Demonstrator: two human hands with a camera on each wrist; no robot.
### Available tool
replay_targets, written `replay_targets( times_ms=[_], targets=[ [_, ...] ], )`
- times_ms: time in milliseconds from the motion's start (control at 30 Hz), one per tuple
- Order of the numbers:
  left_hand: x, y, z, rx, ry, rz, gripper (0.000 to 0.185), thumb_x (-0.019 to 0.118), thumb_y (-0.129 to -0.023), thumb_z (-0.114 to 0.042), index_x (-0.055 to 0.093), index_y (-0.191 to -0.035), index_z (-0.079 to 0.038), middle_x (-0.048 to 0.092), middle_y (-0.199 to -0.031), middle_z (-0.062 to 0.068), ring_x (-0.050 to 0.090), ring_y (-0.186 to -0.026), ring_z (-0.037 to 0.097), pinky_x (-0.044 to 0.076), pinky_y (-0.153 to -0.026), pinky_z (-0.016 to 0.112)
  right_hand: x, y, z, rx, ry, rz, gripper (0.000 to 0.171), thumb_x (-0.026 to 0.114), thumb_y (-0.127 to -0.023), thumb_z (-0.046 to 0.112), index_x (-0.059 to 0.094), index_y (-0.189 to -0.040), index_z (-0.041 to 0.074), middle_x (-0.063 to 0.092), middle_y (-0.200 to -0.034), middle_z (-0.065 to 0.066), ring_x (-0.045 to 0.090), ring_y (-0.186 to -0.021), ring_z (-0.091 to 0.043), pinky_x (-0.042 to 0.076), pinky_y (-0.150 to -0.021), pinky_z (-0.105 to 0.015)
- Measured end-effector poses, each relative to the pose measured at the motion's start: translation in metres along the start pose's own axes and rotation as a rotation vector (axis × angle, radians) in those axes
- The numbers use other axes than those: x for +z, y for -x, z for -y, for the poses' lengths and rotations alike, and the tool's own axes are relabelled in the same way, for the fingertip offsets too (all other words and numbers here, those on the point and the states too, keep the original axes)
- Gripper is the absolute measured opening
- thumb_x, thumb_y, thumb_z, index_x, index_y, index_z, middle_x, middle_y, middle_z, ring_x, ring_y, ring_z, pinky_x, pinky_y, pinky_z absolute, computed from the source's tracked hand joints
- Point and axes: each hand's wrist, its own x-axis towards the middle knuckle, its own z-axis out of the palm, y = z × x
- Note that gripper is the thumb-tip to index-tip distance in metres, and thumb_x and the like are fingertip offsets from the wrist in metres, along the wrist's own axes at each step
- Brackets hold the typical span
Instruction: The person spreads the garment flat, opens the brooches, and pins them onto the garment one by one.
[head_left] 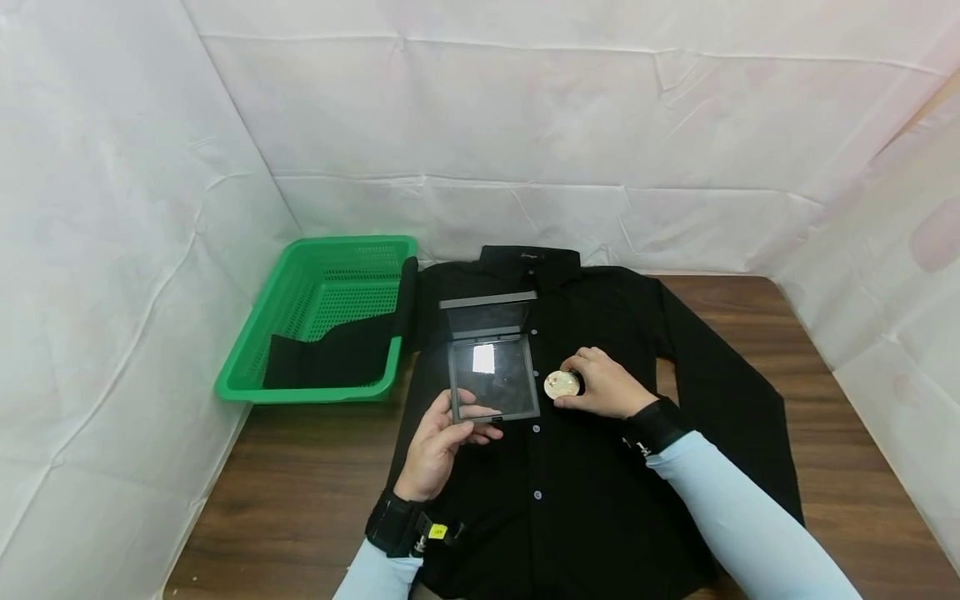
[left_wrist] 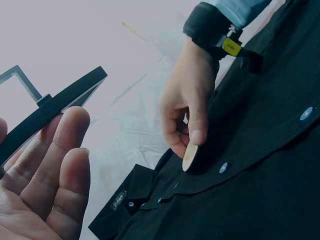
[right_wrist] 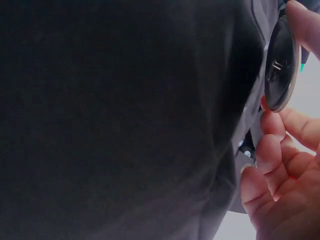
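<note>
Wooden table (head_left: 300,492); hands hold case (head_left: 495,379), badge (head_left: 562,385)

A green basket (head_left: 255,333) sits at the table's far left corner, with one black sleeve draped over its rim. The wooden table (head_left: 825,433) is walled on three sides by creased white sheeting (head_left: 525,125).

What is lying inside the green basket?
Inside the green basket, one sleeve of the black shirt lies across the mesh floor, draped in over the right rim. Whatever may be under that sleeve is covered; the rest of the visible floor shows only mesh.
</note>
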Motion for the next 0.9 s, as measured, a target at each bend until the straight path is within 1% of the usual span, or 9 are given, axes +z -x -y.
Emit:
replay_targets(
  times_ms=[133, 267, 400, 567, 733, 900],
  targets=[
    [0.0, 0.0, 0.001, 0.007, -0.003, 0.007, 0.025, 0.039, -0.099, 0.001, 0.035, -0.123, 0.004, 0.061, -0.117, 0.03, 0.068, -0.092, 0.034, 0.053, -0.079, 0.038, 0.005, -0.003, -0.001, 0.031, 0.016, 0.017, 0.053, 0.078, -0.075, 0.052, 0.065, -0.107, 0.012, 0.056, -0.099, 0.001, 0.049, -0.087, -0.016, 0.044, -0.074, -0.035],
    [0.0, 0.0, 0.001, 0.009, 0.005, 0.008, 0.025, 0.039, -0.099, 0.001, 0.035, -0.123, 0.006, 0.061, -0.117, 0.031, 0.068, -0.092, 0.035, 0.053, -0.079, 0.037, 0.007, -0.004, -0.002, 0.045, 0.014, 0.04, 0.052, 0.079, -0.076, 0.048, 0.065, -0.108, 0.011, 0.056, -0.099, 0.0, 0.049, -0.086, -0.017, 0.044, -0.074, -0.035],
    [-0.001, 0.0, 0.002, 0.007, 0.015, 0.004, 0.025, 0.039, -0.099, 0.001, 0.035, -0.123, 0.006, 0.062, -0.116, 0.03, 0.068, -0.092, 0.034, 0.053, -0.079, 0.037, 0.007, -0.005, 0.0, 0.052, 0.003, 0.065, 0.052, 0.08, -0.076, 0.044, 0.064, -0.111, 0.01, 0.055, -0.1, -0.002, 0.049, -0.086, -0.018, 0.044, -0.074, -0.035],
    [0.0, -0.001, 0.004, -0.004, 0.028, 0.009, 0.025, 0.04, -0.099, 0.001, 0.036, -0.123, 0.005, 0.063, -0.116, 0.026, 0.068, -0.091, 0.033, 0.053, -0.079, 0.038, 0.005, -0.003, 0.002, 0.056, -0.004, 0.08, 0.057, 0.08, -0.076, 0.042, 0.062, -0.117, 0.007, 0.056, -0.105, -0.006, 0.05, -0.09, -0.021, 0.045, -0.075, -0.037],
    [-0.001, -0.001, 0.006, 0.002, 0.037, 0.013, 0.025, 0.039, -0.099, 0.001, 0.035, -0.123, 0.005, 0.064, -0.116, 0.025, 0.069, -0.091, 0.031, 0.053, -0.078, 0.038, -0.002, -0.002, 0.0, 0.063, -0.04, 0.08, 0.064, 0.079, -0.078, 0.043, 0.058, -0.126, 0.005, 0.056, -0.11, -0.008, 0.052, -0.098, -0.023, 0.046, -0.082, -0.041],
    [-0.001, -0.001, 0.007, 0.002, 0.016, 0.021, 0.026, 0.04, -0.099, 0.0, 0.036, -0.124, 0.004, 0.063, -0.116, 0.025, 0.068, -0.091, 0.031, 0.053, -0.078, 0.038, -0.02, -0.006, -0.006, 0.046, -0.094, 0.03, 0.059, 0.073, -0.085, 0.039, 0.057, -0.128, 0.003, 0.057, -0.112, -0.01, 0.054, -0.101, -0.024, 0.046, -0.086, -0.043]
  ],
)
